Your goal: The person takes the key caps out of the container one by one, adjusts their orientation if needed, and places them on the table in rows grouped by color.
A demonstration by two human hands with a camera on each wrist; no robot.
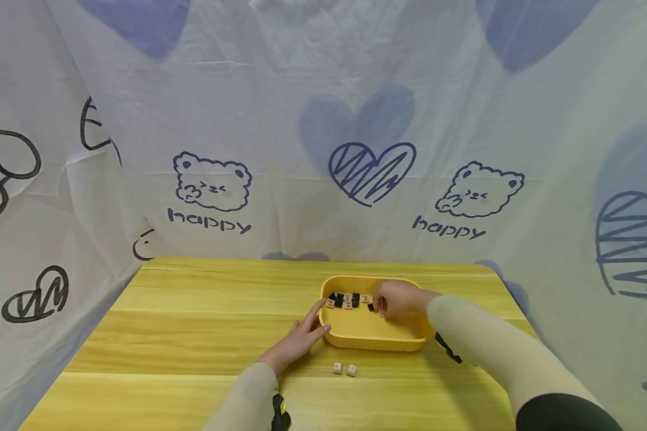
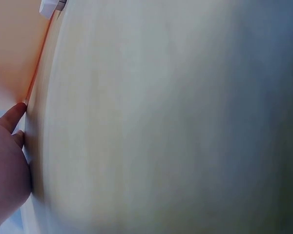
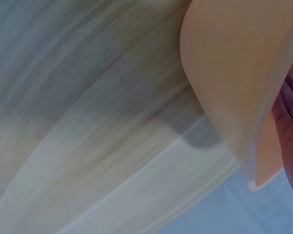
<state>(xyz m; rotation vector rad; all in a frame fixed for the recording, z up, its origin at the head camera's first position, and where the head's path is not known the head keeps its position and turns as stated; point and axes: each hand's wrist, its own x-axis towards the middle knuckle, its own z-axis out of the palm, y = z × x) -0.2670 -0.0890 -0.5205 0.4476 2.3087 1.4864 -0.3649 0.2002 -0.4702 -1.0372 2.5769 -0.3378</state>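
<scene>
A shallow yellow tray (image 1: 374, 343) stands on the table, with small black and pale blocks inside. My left hand (image 1: 296, 344) touches the tray's left side, its index finger and thumb stretched to the rim. In the left wrist view, fingertips of the left hand (image 2: 7, 165) meet the tray's edge. Inside the tray, my right hand (image 1: 401, 298) reaches down with curled fingers and pinches a small pale block (image 1: 381, 313). Close by lies a black block (image 1: 371, 307). The right wrist view has the right hand (image 3: 290, 117) partly behind the tray wall (image 3: 234, 73).
Two pale blocks, one left (image 1: 337, 368) and one right (image 1: 351, 370), lie on the wooden table (image 1: 194, 335) before the tray. Several black and pale blocks, including a pale one (image 1: 348, 304), cluster at the tray's back left. A printed cloth (image 1: 291, 197) hangs behind the table.
</scene>
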